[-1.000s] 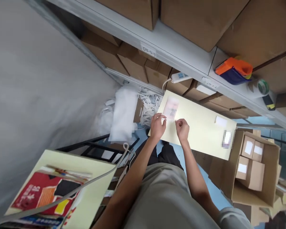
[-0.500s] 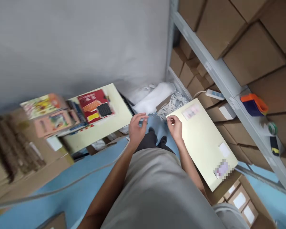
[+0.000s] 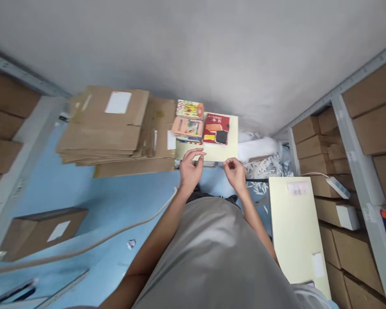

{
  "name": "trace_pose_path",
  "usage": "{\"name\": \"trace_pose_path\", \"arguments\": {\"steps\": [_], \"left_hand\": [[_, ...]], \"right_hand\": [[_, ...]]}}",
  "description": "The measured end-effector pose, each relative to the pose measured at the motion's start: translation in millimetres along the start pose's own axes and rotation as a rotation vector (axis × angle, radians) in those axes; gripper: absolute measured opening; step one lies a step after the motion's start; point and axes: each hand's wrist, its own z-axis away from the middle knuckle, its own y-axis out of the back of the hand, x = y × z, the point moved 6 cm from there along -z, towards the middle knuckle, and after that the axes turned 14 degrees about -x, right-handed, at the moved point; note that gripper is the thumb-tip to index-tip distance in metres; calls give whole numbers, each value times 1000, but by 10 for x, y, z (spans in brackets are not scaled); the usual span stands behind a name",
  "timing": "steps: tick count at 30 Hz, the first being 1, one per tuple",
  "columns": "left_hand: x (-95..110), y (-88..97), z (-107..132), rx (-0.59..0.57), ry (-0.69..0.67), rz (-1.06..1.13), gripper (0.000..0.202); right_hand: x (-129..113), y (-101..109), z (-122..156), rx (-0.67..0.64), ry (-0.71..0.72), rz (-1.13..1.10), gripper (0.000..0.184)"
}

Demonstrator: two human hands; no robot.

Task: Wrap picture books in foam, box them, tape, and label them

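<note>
My left hand [image 3: 191, 170] is raised in front of my body, its fingers bent loosely and the thumb apart, with nothing in it. To its right is my right hand [image 3: 235, 175], fingers curled in and thumb near the index fingertip; no object shows there. Both hands hang in the air before the near edge of a pale yellow table [image 3: 232, 136]. On that table lie a red book [image 3: 216, 128] with a black patch, a pink book [image 3: 188, 126] and a yellow picture book [image 3: 189, 109], stacked on others.
Flattened cardboard boxes [image 3: 112, 124] are piled left of the books. A second pale table [image 3: 294, 231] stands at right, beside shelves of cartons [image 3: 350, 244]. White paper strips [image 3: 270, 167] lie behind. A cable [image 3: 116, 235] crosses the blue floor, near a carton [image 3: 45, 231].
My view has turned left, so the table with books now lies straight ahead and the second table has shifted right. The cardboard pile has come fully into view. My hands keep much the same pose.
</note>
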Motion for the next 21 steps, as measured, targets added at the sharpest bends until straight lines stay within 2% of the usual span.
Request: {"name": "trace_pose_path", "arguments": {"steps": [5,7,8,11,13,15,17,21], "left_hand": [[-699,1351,7,199,169,-134,28],[-996,1777,-31,243,257,-242,38],[-1139,1933,-75,248,304,-291,44],[-1529,2191,-285,233,474,-397,71],[-1740,2243,-435,212,589,-426,88],[-1883,2261,-555,172,654,-444,95],[-1961,2294,-627,116,653,-464,86],[-2084,2525,-608,59,701,-436,48]], "right_hand": [[-406,-1402,-577,-257,64,-104,29],[-478,-1846,-696,-312,55,-135,31],[-506,-2029,-735,-334,47,-144,31],[-591,-2424,-799,-395,26,-137,35],[-654,-2568,-829,-420,18,-115,37],[-711,-2644,-864,-422,19,-100,37],[-748,-2693,-903,-416,22,-95,36],[-748,-2827,-983,-429,9,-89,36]]}}
